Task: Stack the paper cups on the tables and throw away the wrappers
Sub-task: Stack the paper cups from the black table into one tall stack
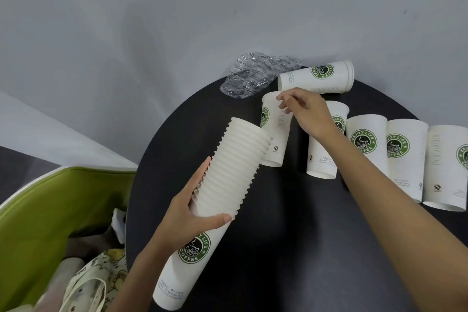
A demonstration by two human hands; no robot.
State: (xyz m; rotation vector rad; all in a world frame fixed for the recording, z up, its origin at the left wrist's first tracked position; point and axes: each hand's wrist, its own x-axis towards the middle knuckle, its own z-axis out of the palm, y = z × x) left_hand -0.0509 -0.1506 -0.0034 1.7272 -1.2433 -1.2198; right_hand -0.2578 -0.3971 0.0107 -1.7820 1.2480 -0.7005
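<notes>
Several white paper cups [364,140], green-lettered "ENJOY LIFE Coffee COFFEE"

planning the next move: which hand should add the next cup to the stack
Right. The right hand pinches the rim of the cup beside the stack, while the left hand is full, gripping that stack.

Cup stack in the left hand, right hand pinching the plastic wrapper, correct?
No. The head view shows the left hand holding the cup stack, but the right hand pinches a single cup by its rim; the plastic wrapper lies untouched.
</notes>
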